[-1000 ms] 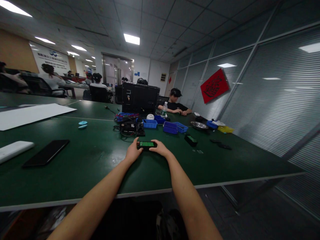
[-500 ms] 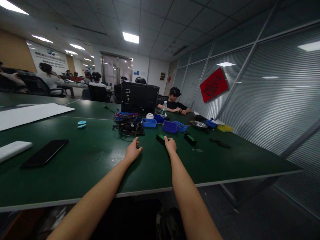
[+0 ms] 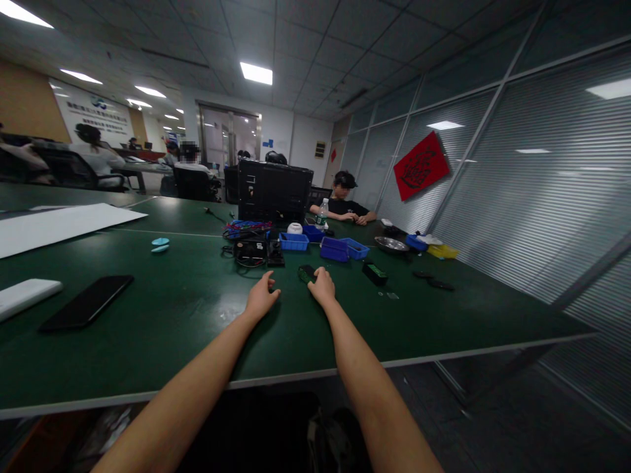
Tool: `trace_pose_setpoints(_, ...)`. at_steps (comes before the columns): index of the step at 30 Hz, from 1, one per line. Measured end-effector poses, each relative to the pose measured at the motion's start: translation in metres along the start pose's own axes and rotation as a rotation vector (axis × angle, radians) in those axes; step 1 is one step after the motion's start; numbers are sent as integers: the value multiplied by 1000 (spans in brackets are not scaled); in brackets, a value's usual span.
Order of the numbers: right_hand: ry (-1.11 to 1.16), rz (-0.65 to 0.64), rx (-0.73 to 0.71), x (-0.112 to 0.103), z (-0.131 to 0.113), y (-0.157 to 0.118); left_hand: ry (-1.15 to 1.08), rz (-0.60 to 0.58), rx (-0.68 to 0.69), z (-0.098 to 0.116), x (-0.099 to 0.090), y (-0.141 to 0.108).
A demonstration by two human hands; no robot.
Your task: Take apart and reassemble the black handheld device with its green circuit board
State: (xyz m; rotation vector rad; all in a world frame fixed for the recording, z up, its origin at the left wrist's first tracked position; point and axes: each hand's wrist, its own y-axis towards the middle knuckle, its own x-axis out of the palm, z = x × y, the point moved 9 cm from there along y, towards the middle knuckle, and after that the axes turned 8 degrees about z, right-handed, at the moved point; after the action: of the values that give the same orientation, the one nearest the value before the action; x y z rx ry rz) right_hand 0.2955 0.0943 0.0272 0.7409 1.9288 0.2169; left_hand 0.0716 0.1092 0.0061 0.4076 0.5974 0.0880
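Observation:
My right hand (image 3: 323, 287) grips a small black case with a green circuit board (image 3: 305, 274), tipped so the green part faces left and down. What lies under the fingers is hidden. To its left, my left hand (image 3: 263, 293) hovers over or rests on the table with thumb and fingers apart, holding nothing. A similar black case with a green board (image 3: 375, 273) lies to the right of my right hand. Near it are a small clear piece (image 3: 392, 295) and a tiny ring.
Blue plastic bins (image 3: 334, 249) stand behind my hands, beside a black power unit (image 3: 250, 252) with cables and a monitor (image 3: 274, 192). A metal bowl (image 3: 392, 244) and flat black pieces (image 3: 440, 285) lie right. A black phone (image 3: 87, 302) lies left. A person (image 3: 341, 200) sits across the table.
My right hand has moved left, towards my left hand, with the black case. The case has turned over onto its side. My left hand stays almost still.

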Motion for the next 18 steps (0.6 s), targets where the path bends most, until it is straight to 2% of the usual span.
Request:
trace_pose_setpoints(5,-71,-21,-27,3,-5,-4,16,-3,3,0,1,0)
trace_pose_setpoints(8,-142,22,-79,-1,-12,-5,17,-7,-1,0,1,0)
trace_pose_setpoints(13,-335,112,-297,-11,-45,-17,8,-6,5,-1,2,0)
trace_pose_setpoints(18,-385,50,-506,-8,-79,-37,12,-2,7,-1,2,0)
